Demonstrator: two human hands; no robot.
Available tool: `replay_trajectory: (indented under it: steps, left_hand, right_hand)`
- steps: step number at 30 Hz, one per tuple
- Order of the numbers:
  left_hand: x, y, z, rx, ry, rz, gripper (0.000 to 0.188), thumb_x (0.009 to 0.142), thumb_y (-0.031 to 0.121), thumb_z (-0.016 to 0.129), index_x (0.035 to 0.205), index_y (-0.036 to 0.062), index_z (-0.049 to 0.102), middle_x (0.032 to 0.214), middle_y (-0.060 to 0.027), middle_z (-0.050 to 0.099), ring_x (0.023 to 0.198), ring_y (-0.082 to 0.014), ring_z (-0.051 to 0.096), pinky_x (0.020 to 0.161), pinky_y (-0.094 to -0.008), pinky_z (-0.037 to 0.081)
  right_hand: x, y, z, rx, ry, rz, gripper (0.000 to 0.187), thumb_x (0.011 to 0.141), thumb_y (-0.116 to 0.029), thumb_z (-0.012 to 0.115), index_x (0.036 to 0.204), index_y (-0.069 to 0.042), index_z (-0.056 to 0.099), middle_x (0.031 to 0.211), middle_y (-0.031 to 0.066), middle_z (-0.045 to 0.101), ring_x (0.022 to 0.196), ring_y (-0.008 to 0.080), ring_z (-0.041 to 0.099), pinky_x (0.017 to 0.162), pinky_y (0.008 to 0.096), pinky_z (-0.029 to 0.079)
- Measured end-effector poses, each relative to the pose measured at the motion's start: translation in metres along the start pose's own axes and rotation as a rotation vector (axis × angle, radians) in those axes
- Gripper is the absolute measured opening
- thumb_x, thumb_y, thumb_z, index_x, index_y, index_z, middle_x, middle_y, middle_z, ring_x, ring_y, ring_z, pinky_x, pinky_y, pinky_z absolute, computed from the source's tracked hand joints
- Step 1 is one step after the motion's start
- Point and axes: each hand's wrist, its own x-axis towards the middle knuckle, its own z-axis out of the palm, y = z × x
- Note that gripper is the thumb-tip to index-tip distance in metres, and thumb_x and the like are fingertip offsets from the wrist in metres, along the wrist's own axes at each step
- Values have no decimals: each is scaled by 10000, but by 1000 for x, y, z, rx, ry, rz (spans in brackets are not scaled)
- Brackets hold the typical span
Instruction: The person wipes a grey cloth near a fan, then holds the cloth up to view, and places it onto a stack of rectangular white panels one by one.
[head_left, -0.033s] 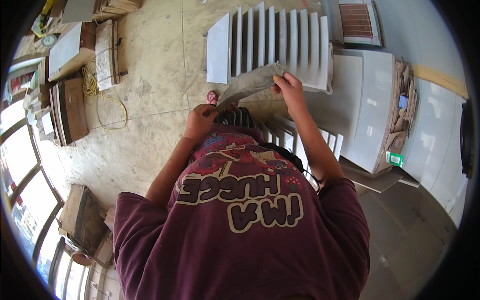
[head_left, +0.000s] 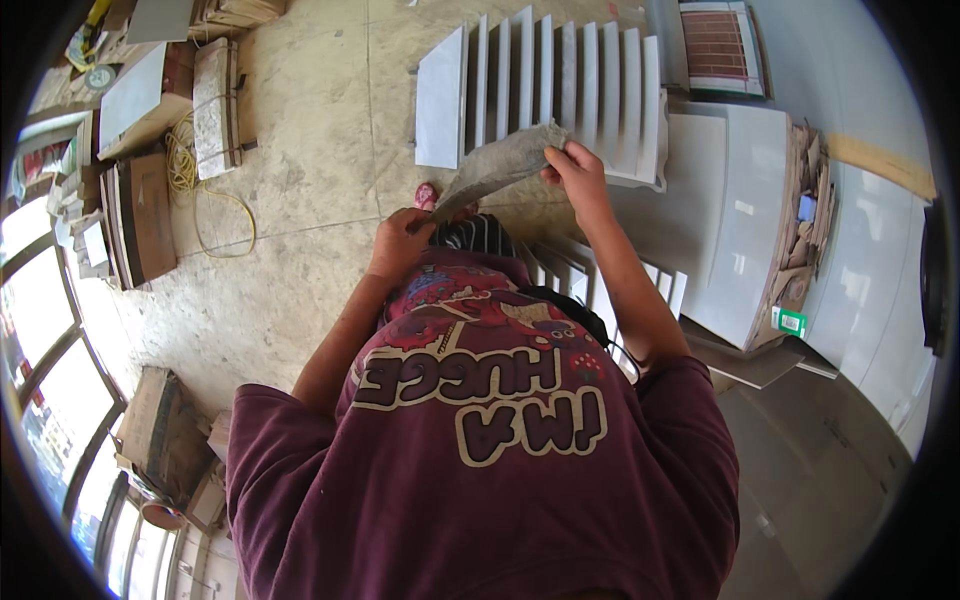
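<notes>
A grey, worn cloth point(head_left: 497, 165) stretches between my two hands in front of my waist. My left hand point(head_left: 403, 240) is closed on its lower left end, while my right hand point(head_left: 578, 172) pinches the upper right corner between thumb and fingers. The cloth slants up to the right and sags a little. Just beyond it stands a row of upright pale tile panels point(head_left: 440, 105), spaced apart in a rack; the cloth's upper edge overlaps them in view. Whether they touch cannot be seen.
Large glossy slabs point(head_left: 745, 220) with torn cardboard on the edge lean at the right. More upright panels point(head_left: 560, 270) stand close by my right side. Cardboard boxes point(head_left: 145, 215) and a coiled yellow cord point(head_left: 180, 160) lie to the left on the concrete floor point(head_left: 310, 130).
</notes>
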Motion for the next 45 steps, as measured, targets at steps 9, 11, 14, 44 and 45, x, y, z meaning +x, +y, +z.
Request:
replay_trajectory:
  steps: [9,11,14,44,45]
  left_hand:
    - [21,-23,6,-37,98,17,156,787,107,656,901,1,648,706,-43,616,646,-80,547,581,-241,443]
    - [32,-25,16,-48,117,18,162,783,110,653,903,0,648,717,-57,626,649,-100,564,591,-254,451]
    - [51,-28,38,-37,127,4,179,771,122,651,906,5,648,738,-84,639,660,-148,596,613,-281,465]
    - [133,145,364,162,-457,125,204,719,217,623,855,74,674,849,-130,648,809,-310,615,728,-391,489]
    - [133,152,371,160,-482,150,203,718,218,620,852,76,675,850,-128,649,809,-309,615,731,-392,489]
  right_hand:
    - [62,-35,36,-127,-74,-142,165,861,-162,594,838,1,590,708,13,602,616,78,605,538,216,449]
    - [77,-37,38,-154,-64,-116,164,862,-159,587,838,3,590,703,14,600,621,80,607,530,230,444]
    - [103,-35,35,-207,-72,-93,164,863,-160,586,840,2,590,701,11,597,627,83,609,528,235,444]
    - [188,91,-365,-165,392,256,164,813,-165,653,920,-48,613,743,22,608,612,115,617,539,258,478]
    - [181,93,-377,-135,445,269,149,811,-169,654,891,-54,605,752,24,609,622,120,616,552,266,483]
